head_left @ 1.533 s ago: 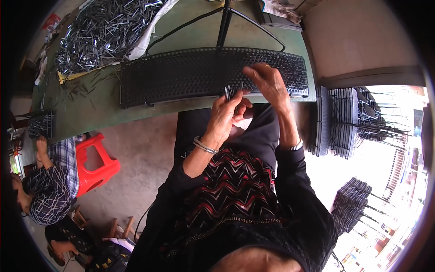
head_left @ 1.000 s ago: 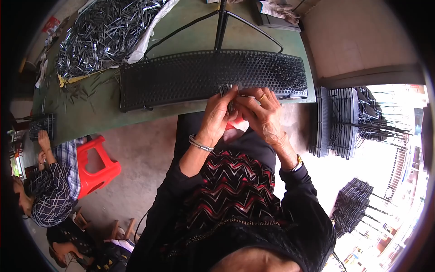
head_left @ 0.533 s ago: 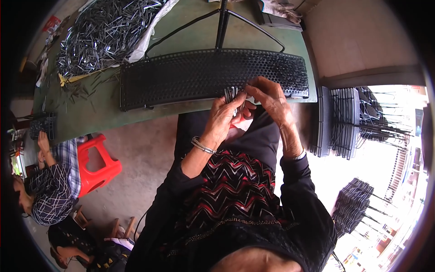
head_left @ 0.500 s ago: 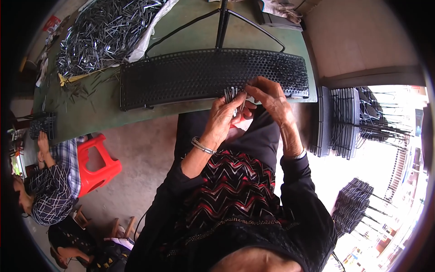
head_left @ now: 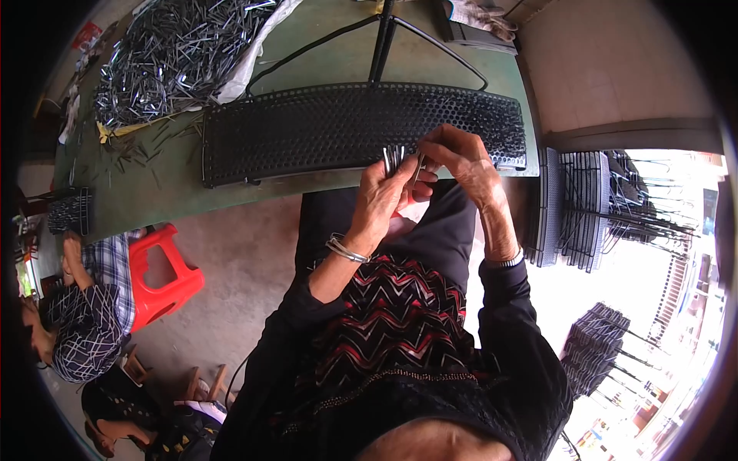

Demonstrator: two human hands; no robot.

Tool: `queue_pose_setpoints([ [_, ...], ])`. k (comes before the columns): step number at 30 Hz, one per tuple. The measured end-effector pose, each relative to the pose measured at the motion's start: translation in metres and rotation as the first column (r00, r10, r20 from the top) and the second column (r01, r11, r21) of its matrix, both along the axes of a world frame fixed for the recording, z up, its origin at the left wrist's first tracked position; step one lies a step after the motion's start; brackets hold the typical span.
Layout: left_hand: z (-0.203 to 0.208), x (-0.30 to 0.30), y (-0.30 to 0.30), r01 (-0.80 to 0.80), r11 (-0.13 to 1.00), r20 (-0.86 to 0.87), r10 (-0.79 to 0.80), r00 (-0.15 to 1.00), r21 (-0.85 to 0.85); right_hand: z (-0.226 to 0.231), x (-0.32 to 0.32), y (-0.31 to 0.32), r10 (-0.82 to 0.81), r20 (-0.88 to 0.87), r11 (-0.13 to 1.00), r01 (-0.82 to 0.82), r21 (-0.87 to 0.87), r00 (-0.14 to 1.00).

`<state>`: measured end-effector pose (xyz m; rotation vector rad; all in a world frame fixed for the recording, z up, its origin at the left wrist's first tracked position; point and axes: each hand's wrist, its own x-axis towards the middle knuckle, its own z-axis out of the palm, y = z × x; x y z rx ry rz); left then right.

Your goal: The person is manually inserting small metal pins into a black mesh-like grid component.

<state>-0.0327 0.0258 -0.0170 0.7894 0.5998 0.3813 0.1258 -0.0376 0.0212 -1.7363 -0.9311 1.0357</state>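
A small bundle of thin, shiny metal strips [head_left: 393, 157] stands upright in my left hand [head_left: 375, 201], whose fingers are wrapped round it. Close beside it, my right hand [head_left: 464, 160] is closed in a pinch, thumb and forefinger together by the bundle's right side. A thin strip seems to show between those fingertips, though they partly hide it. Just beyond both hands lies a long black perforated panel [head_left: 307, 132], full of small round holes. Its right end looks rough, with many small pieces set in it. A black rod frame [head_left: 382, 48] rises from its far edge.
A heap of dark metal strips [head_left: 181, 58] lies on a white sheet on the green table [head_left: 165, 201], loose ones beside it. Black panels [head_left: 580, 203] are stacked at right. A red stool [head_left: 165, 269] and a person [head_left: 88, 326] working are at left. Gloves [head_left: 480, 17] lie far right.
My right hand has shifted slightly, its fingertips still by the bundle. The strips in my left hand now stand more upright and fanned. The panel has barely moved.
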Motion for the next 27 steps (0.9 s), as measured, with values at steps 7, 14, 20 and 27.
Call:
queue_pose_setpoints([
  [7,-0.008,-0.003,-0.001,-0.053,0.996,-0.049,0.05,0.998,-0.068,0.002,0.002,0.016,-0.331,0.179,0.92,0.275,0.278,0.927],
  [14,-0.006,0.005,-0.009,-0.003,0.979,0.096,0.023,0.995,-0.202,-0.026,0.018,0.045,-0.498,0.34,0.834,0.332,0.44,0.798],
  [20,-0.015,-0.001,-0.004,0.067,0.978,0.157,-0.036,0.987,-0.197,-0.028,0.016,0.055,-0.479,0.517,0.862,0.271,0.428,0.71],
  [27,-0.018,0.001,-0.008,0.036,0.975,0.096,-0.015,0.995,-0.219,-0.037,0.022,0.062,-0.455,0.566,0.881,0.255,0.398,0.687],
])
